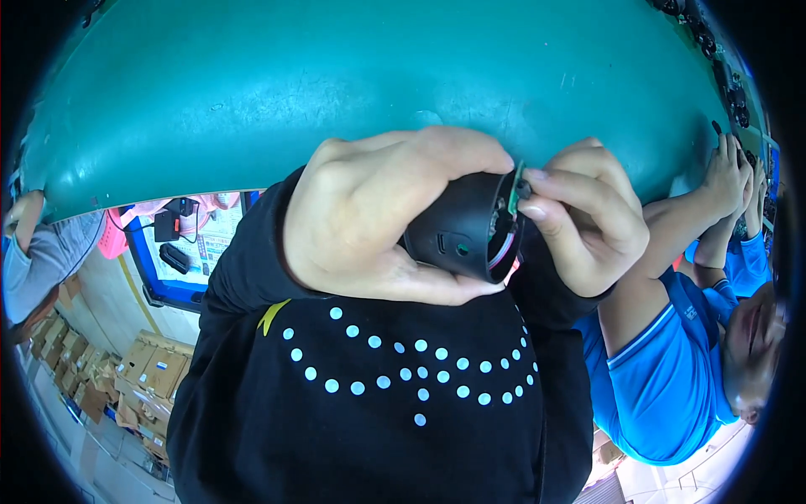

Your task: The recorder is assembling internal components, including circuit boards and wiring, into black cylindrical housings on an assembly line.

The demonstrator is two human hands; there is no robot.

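Note:
My left hand (361, 210) is wrapped round a black cylindrical housing (449, 227), tilted with its open end toward the right. A slot and a small round hole show in the housing's side wall. At the open end, my right hand (592, 214) pinches a small green circuit board (515, 191) between thumb and forefinger, near a dark round part on it. The board stands on edge at the housing's rim. Thin wires (502, 250) show inside the opening, pale and reddish. How the board joins the housing is hidden by my fingers.
A green table (336, 76) stretches out beyond my hands. At right, a co-worker in a blue shirt (663, 378) sits close by; dark parts (730, 92) line the far right edge. At left are a blue-framed tray (180, 290), another person's sleeve (50, 260) and cardboard boxes (151, 370).

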